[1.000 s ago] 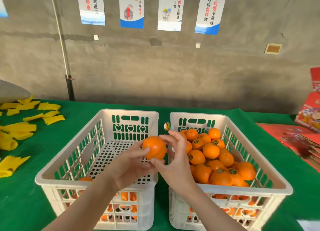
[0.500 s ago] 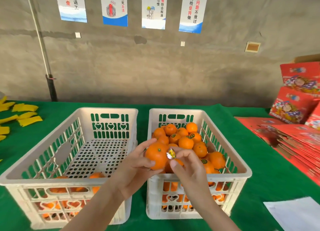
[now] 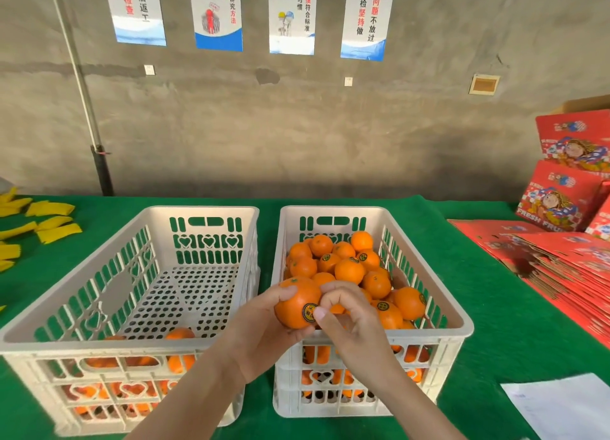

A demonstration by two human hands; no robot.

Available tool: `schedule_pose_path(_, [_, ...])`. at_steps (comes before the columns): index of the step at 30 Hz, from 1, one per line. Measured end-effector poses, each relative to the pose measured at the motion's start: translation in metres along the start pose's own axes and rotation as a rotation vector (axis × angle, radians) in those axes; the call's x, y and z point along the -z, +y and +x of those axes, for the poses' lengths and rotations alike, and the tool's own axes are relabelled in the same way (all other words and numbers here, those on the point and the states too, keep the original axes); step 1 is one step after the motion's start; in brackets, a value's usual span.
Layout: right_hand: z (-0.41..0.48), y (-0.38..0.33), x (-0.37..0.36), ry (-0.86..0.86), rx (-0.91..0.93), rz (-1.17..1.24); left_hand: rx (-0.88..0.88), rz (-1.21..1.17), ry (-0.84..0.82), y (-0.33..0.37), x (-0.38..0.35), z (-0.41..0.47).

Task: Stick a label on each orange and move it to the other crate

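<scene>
Orange (image 3: 295, 307) sits clamped in my left grip (image 3: 264, 334), fingers wrapped round its far side, held over the near rim of the right crate (image 3: 462, 327). My right grip (image 3: 350, 320) closes on it from the right, thumb pressing the edge of the round dark label (image 3: 309, 310) on its near face, fingers curled against its top. A heap of oranges (image 3: 350, 269), several labelled, fills that crate. The left crate (image 3: 66, 340) holds a few loose oranges (image 3: 180, 335) at its near end. Both crates stand side by side on the green table (image 3: 495, 307), with red fruit boxes (image 3: 561, 201) at the far right.
</scene>
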State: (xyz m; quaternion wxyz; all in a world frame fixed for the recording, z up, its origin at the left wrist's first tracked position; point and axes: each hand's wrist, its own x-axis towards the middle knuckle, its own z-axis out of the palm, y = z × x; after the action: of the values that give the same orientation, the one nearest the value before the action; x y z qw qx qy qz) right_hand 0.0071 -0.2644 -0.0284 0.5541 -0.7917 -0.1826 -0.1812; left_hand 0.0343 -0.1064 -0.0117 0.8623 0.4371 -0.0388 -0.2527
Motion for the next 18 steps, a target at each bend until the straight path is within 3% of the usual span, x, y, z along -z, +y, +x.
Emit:
schedule_pose_path(7, [0.006, -0.001, 0.002, -0.057, 0.044, -0.07, 0.007, -0.019, 0.003, -0.001, 0.002, 0.0])
schedule_pose_path(13, [0.019, -0.01, 0.022, -0.34, 0.078, -0.24, 0.01, 0.074, 0.079, -0.002, 0.005, 0.001])
schedule_pose_path(18, [0.03, -0.019, 0.032, -0.471, 0.136, -0.516, 0.017, 0.152, 0.103, -0.006, 0.002, -0.001])
